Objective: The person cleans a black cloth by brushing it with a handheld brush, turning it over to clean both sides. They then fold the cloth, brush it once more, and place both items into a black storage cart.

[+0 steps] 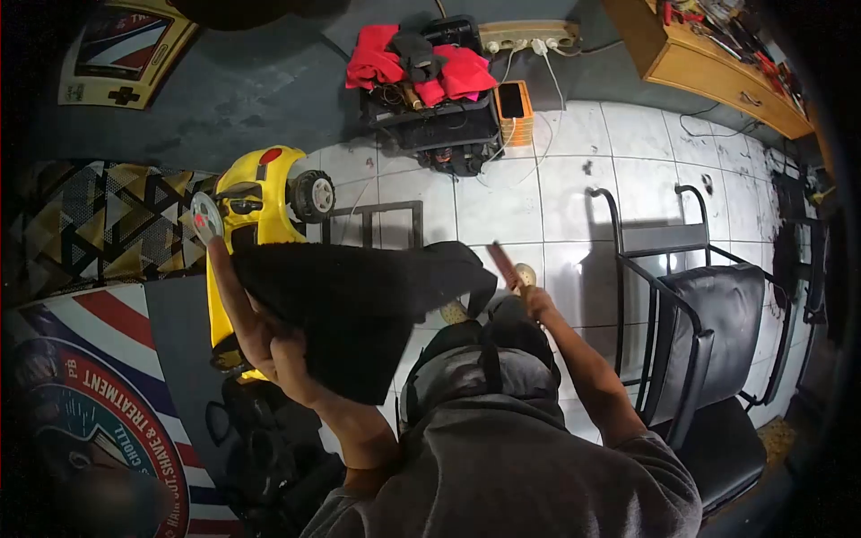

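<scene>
While the left hand (pixel 269 345) is gripping a black cloth (pixel 359 305) at lower center-left of the frame, fingers closed on its near edge, the fabric is spreading out over the person's lap and draping toward the middle of the picture. It is hanging loose at its far corner, so it could be slipping off or snagging on whatever is lying under it. Just right of center, the right hand (pixel 536 303) is closing around a wooden-handled brush (pixel 509 269), its reddish head angling up and to the left, near the cloth's far edge but apparently not touching it. Since only 1 hand is steadying the cloth, a hard stroke could be dragging it out of the grip, and the brush could be catching in a fold. To the right, a black chair (pixel 708 350) is standing close to the elbow, where a wide swing could be knocking it. Farther up at left, a yellow toy car (pixel 256 202) is sitting just behind the cloth. At the top center, a red cloth (pixel 381 58) is lying on a rack beside a power strip (pixel 529 36) with trailing cords, well apart from both hands.
</scene>
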The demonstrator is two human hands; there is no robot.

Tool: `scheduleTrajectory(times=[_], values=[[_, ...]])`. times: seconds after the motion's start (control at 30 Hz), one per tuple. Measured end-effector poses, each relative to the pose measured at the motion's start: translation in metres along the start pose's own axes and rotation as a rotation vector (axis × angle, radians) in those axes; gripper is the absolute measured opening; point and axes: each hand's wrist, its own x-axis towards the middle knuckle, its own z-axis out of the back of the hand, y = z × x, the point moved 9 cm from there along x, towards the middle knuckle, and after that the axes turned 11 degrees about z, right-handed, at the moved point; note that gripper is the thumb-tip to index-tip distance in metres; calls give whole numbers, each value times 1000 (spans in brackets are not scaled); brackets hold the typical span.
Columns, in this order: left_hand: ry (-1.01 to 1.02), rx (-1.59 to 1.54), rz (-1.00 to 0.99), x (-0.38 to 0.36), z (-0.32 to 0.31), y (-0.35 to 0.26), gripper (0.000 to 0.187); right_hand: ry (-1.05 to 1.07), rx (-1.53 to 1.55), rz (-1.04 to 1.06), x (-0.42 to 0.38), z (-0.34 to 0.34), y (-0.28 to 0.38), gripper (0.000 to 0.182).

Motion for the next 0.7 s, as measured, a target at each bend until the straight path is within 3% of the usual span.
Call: scheduleTrajectory(times=[0.07, 0.13, 0.2, 0.27, 0.33, 0.37, 0.4, 0.47, 0.53, 0.6, 0.67, 0.7], values=[[-70, 108, 16, -6, 9, 15, 80, -190, 218, -272, -16, 53, -6, 50], [-49, 165, 77, -18, 4, 30, 81, -362, 635, -401, -19, 123, 48, 46], [44, 121, 185, -29, -15, 46, 82, -648, 848, -175, -18, 182, 109, 41], [62, 192, 221, -37, -20, 62, 83, -541, 1023, 67, -22, 200, 168, 34], [112, 255, 204, -42, -28, 69, 84, -416, 866, 434, -25, 229, 230, 28], [158, 319, 186, -43, -34, 70, 84, -362, 717, 494, -26, 232, 244, 26], [163, 317, 186, -41, -36, 68, 84, -366, 716, 492, -22, 222, 236, 26], [131, 217, 188, -34, -36, 57, 85, -232, 383, 222, 1, 148, 183, 37], [117, 194, 149, -32, -30, 44, 85, -32, 90, 82, 7, 72, 104, 49], [-20, 128, 147, -30, -10, 40, 79, 104, 6, -141, -12, 42, 35, 57], [-63, 143, 145, -31, -3, 42, 76, -19, -6, -404, -37, 38, -17, 56], [-91, 123, 179, -34, 8, 49, 74, -16, -2, -404, -39, 42, -28, 56]])
